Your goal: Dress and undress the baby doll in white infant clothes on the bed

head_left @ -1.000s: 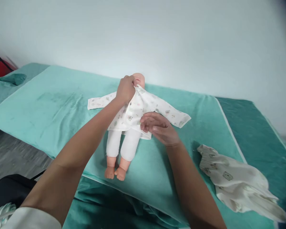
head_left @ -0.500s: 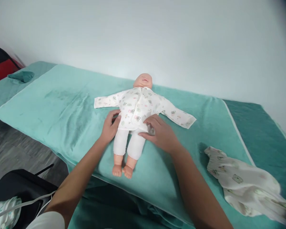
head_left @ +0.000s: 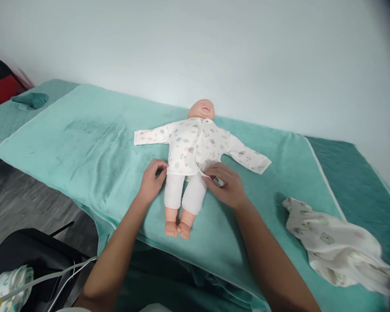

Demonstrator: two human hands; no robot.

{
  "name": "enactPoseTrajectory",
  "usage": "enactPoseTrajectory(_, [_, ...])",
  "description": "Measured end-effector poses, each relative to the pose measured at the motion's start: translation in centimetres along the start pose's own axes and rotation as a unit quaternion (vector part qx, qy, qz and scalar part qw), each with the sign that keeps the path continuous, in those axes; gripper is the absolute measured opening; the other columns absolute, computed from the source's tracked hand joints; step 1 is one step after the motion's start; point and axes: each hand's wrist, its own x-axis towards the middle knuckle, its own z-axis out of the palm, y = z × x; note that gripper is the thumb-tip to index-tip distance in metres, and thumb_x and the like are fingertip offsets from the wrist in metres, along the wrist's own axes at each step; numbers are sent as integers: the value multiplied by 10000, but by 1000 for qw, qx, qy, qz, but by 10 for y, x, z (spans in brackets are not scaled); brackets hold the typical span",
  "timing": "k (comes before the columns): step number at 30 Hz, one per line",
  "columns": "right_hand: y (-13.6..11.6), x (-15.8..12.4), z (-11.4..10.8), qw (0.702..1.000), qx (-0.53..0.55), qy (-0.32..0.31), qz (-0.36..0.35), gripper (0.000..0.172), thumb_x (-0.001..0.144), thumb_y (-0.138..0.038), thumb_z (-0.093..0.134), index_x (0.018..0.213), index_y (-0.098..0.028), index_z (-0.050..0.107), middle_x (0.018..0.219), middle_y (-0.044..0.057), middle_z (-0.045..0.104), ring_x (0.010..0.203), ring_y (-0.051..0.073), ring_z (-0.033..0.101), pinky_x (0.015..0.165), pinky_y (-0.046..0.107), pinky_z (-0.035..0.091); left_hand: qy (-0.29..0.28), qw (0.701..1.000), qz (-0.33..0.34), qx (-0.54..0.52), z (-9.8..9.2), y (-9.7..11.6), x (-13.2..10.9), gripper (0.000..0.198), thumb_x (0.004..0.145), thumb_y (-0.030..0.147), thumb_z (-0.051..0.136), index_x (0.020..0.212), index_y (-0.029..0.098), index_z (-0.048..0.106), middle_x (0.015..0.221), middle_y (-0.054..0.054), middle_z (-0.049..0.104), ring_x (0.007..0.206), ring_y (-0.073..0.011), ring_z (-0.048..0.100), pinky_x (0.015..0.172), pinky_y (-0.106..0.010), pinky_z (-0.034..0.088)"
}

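Note:
A baby doll [head_left: 201, 110] lies on its back on the green-covered bed, arms spread and feet toward me. It wears a white printed jacket [head_left: 185, 145] with long sleeves, and its legs are white down to bare plastic feet. My left hand [head_left: 152, 177] pinches the jacket's lower corner at the doll's hip, thumb and forefinger together. On the other side, my right hand [head_left: 225, 182] has its thumb and fingers closed on the front hem of the jacket, lifting it slightly. Part of the hem is hidden behind my right fingers.
A crumpled printed cloth garment [head_left: 338, 242] lies at the right on the green bed cover [head_left: 110, 130]. Lower left, a black chair [head_left: 35, 251] holds diapers [head_left: 14, 286], with a pale cable crossing it. A white wall stands behind the bed; a red item [head_left: 3, 92] is far left.
My right fingers have closed on the jacket's front hem, and my left fingers have drawn together at its corner. The view has shifted slightly, so the doll appears further right.

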Motion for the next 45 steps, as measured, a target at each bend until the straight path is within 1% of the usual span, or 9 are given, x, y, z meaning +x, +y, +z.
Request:
enactPoseTrajectory(4, [6, -3, 1, 997, 58, 1, 46, 61, 940, -203, 692, 892, -228, 664, 813, 18, 642, 673, 135, 543, 600, 300, 439, 8, 1000, -1, -13, -1, 3, -2, 99, 959, 190, 605, 1027, 232, 662, 1006, -24, 667, 940, -154, 656, 866, -316, 538])
enactPoseTrajectory(8, [12, -5, 5, 989, 96, 36, 109, 186, 976, -307, 655, 811, -222, 644, 739, 4, 617, 663, 141, 534, 620, 316, 420, -29, 998, 48, -4, -2, 7, -1, 314, 892, 262, 717, 1197, 261, 645, 1207, -71, 605, 1167, -217, 606, 1002, -380, 536])
enactPoseTrajectory(12, [12, -5, 9, 979, 90, 60, 172, 254, 979, -376, 636, 779, -220, 621, 699, -8, 580, 641, 139, 497, 614, 319, 392, -51, 997, 49, 39, 4, 10, 3, 400, 857, 182, 686, 1244, 267, 633, 1200, -73, 546, 1162, -220, 585, 1024, -393, 531])
enactPoseTrajectory(20, [7, -1, 9, 982, 44, 74, 168, 229, 971, -347, 621, 777, -223, 622, 690, -10, 581, 629, 135, 505, 609, 313, 407, 35, 989, 89, 116, 9, 13, -3, 95, 1008, 277, 562, 1016, 233, 646, 1000, -43, 651, 965, -184, 624, 877, -355, 530])
enactPoseTrajectory(26, [6, -2, 10, 986, 10, 83, 144, 169, 975, -310, 622, 828, -227, 629, 695, -19, 541, 634, 133, 484, 613, 308, 404, 128, 989, 24, 73, 2, 13, -6, 117, 1006, 305, 562, 940, 221, 610, 917, -23, 616, 869, -167, 596, 800, -323, 511])
enactPoseTrajectory(30, [14, -5, 13, 973, 23, 131, 188, 229, 999, -370, 598, 814, -236, 601, 730, -10, 566, 670, 147, 514, 653, 327, 424, 118, 993, 16, 19, -2, 12, -6, 143, 988, 269, 574, 856, 216, 588, 912, -14, 611, 896, -165, 599, 850, -332, 500])
enactPoseTrajectory(33, [20, -6, 13, 957, 28, 187, 218, 227, 999, -409, 595, 838, -248, 605, 759, -3, 576, 707, 163, 543, 677, 336, 459, 114, 993, 14, 13, -3, 12, -5, 128, 1015, 300, 548, 968, 227, 641, 1019, -39, 640, 988, -178, 619, 874, -341, 517])
enactPoseTrajectory(38, [20, -2, 10, 965, -48, 215, 145, 97, 967, -338, 637, 1003, -247, 637, 1000, 67, 666, 947, 228, 636, 840, 421, 542, 22, 992, 99, 71, -2, 13, -5, 300, 1017, 347, 565, 1290, 259, 656, 1381, -113, 590, 1307, -239, 576, 1124, -463, 489])
enactPoseTrajectory(45, [-1, 11, 21, 989, -114, 90, 4, 252, 970, -241, 645, 1218, -262, 605, 1253, 115, 703, 1186, 279, 643, 1025, 511, 510, -9, 984, 127, 128, 4, 12, -5, 290, 992, 328, 597, 1257, 267, 698, 1399, -122, 585, 1322, -263, 571, 1073, -475, 522])
